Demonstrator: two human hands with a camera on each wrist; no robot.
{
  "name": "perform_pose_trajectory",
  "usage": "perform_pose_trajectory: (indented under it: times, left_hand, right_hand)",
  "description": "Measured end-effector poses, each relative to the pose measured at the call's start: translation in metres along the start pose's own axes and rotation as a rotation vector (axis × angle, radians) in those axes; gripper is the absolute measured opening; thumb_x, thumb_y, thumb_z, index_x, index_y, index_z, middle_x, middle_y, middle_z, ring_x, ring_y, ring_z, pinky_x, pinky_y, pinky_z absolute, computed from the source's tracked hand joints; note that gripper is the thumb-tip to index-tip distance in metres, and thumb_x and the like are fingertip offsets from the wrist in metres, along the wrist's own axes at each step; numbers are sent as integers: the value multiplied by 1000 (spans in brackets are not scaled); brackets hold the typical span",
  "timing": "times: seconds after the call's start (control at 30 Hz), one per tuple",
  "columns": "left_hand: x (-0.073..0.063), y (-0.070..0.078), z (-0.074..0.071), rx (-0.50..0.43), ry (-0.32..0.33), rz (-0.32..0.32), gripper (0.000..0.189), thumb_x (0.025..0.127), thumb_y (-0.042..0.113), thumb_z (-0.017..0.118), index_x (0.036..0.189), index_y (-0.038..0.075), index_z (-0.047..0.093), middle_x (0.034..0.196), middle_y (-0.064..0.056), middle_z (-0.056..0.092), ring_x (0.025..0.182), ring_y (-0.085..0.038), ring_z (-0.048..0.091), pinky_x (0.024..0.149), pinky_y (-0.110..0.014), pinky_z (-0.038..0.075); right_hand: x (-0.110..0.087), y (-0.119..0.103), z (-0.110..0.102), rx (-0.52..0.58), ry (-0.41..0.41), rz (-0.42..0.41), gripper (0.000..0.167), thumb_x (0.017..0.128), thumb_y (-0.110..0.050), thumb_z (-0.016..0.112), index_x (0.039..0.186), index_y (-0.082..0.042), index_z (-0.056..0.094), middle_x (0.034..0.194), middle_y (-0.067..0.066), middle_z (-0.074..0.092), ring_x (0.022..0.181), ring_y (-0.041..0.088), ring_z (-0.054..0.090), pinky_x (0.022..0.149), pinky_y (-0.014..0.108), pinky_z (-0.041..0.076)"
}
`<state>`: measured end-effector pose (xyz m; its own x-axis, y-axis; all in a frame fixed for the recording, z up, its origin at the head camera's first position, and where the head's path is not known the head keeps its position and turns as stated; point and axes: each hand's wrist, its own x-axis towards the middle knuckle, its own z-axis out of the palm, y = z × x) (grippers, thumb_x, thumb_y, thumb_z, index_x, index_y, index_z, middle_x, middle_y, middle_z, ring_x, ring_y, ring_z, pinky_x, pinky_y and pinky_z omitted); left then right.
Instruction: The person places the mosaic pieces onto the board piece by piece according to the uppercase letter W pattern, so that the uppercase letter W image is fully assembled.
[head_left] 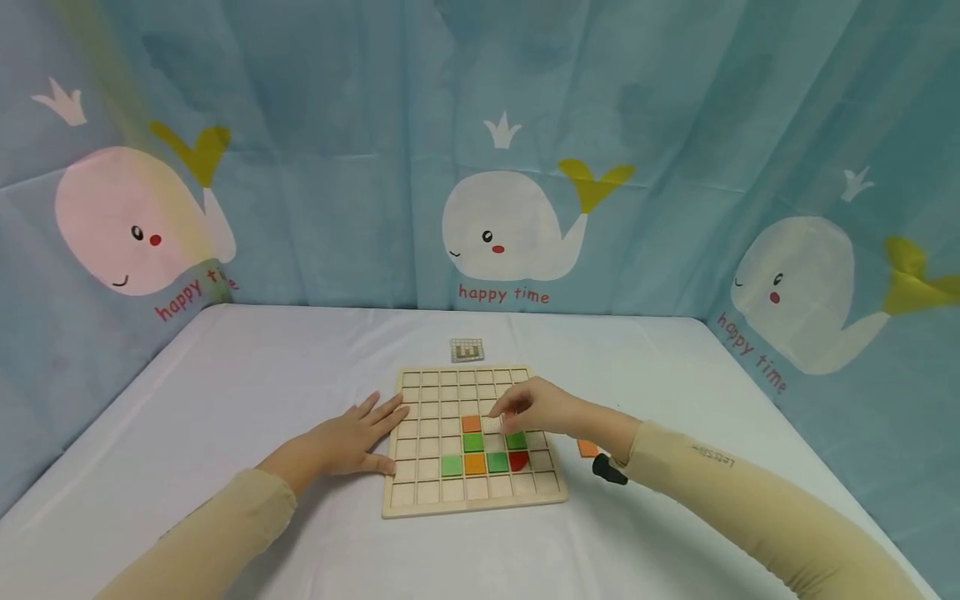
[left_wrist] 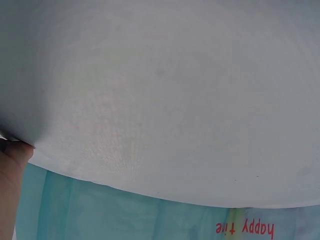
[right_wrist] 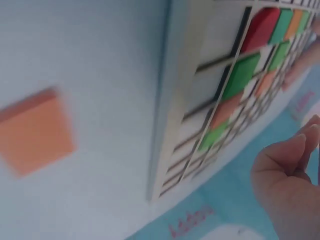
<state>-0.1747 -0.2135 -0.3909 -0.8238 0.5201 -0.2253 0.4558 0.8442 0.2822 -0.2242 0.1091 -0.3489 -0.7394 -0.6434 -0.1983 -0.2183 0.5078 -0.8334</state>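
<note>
A wooden grid board [head_left: 447,505] lies on the table with several tiles in its cells. Among them are an orange tile [head_left: 474,464], a light green tile [head_left: 452,466] and a red tile [head_left: 518,461] with a rounded side. My left hand [head_left: 352,437] rests spread at the board's left edge, its fingertips over the rim. Above the board's right half is my right hand [head_left: 532,406], fingers bent and fingertips apart, with no tile visible between them. In the right wrist view, further orange and green tiles [right_wrist: 213,136] sit in the cells; fingertips are partly cut off.
A loose orange tile [head_left: 588,448] lies right of the board, near the right forearm. Beyond the board's far edge is a small patterned card [head_left: 467,350]. A small black object [head_left: 609,469] is at the right cuff. A whale-print curtain [head_left: 337,208] hangs behind the table.
</note>
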Motion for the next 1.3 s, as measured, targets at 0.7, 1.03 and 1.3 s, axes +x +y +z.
perform_pose_trajectory:
  times: [0.7, 1.03, 1.3]
  left_hand:
    - [-2, -1, -2, -15, 10, 25, 95, 86, 63, 55, 154, 5, 24, 161, -17, 12, 142, -50, 7, 109, -64, 20]
    - [-3, 1, -3, -32, 13, 26, 95, 86, 62, 56, 154, 4, 24, 161, -17, 11, 142, -51, 7, 109, -65, 19]
    - [-2, 0, -2, -23, 25, 49, 94, 87, 62, 55, 153, 3, 24, 160, -19, 13, 141, -52, 9, 108, -65, 21]
  right_hand:
    - [-60, 41, -75, -38, 123, 84, 35, 93, -15, 67, 123, 3, 62, 105, 13, 63, 95, 24, 57, 92, 46, 48]
    - [-80, 60, -94, -52, 112, 106, 35, 95, -14, 64, 125, 3, 61, 123, 23, 58, 104, 26, 59, 92, 47, 47]
    - [-87, 70, -98, -66, 83, 138, 35, 93, -15, 65, 124, 2, 63, 126, 20, 58, 108, 27, 56, 94, 48, 47]
